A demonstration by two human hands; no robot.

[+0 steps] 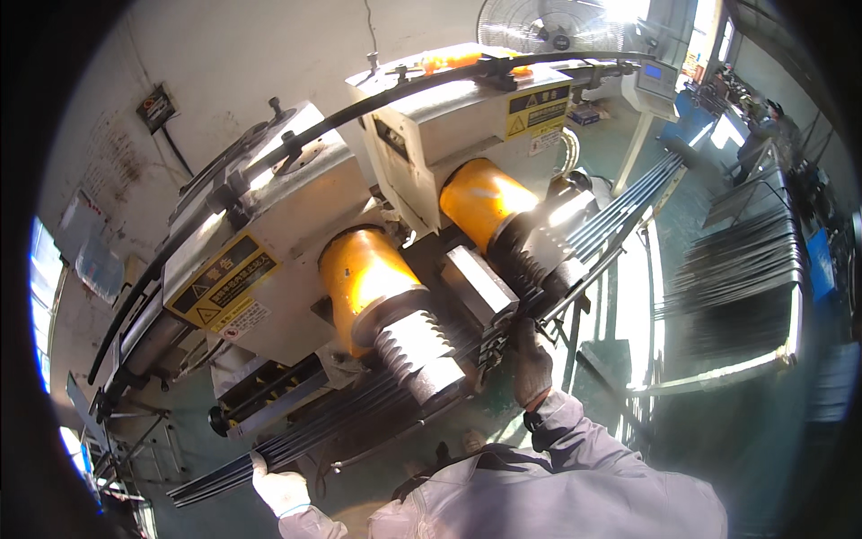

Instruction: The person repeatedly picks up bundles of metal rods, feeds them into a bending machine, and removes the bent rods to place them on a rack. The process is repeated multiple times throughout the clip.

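Observation:
My left hand [280, 491], in a pale glove, is closed around the near-left end of a bundle of long dark metal rods [305, 438], with the thumb over them. My right hand [533, 370], also gloved, reaches to the rods beside a steel block [480, 286]; its fingers are in shadow and partly hidden. The bundle runs under a ridged steel roller [415, 346] on an orange cylinder [364, 283]. Farther right, a second orange cylinder [485, 202] carries a similar ridged roller [530, 260]. Beyond it the rods [633, 198] continue toward the upper right.
Two large pale machine housings [296, 193] with yellow warning labels [220, 283] stand before me. A control box [654, 85] with a small screen and a fan [548, 27] are behind. At right, a rack [781, 359] holds many dark rods; a person [772, 130] stands farther off.

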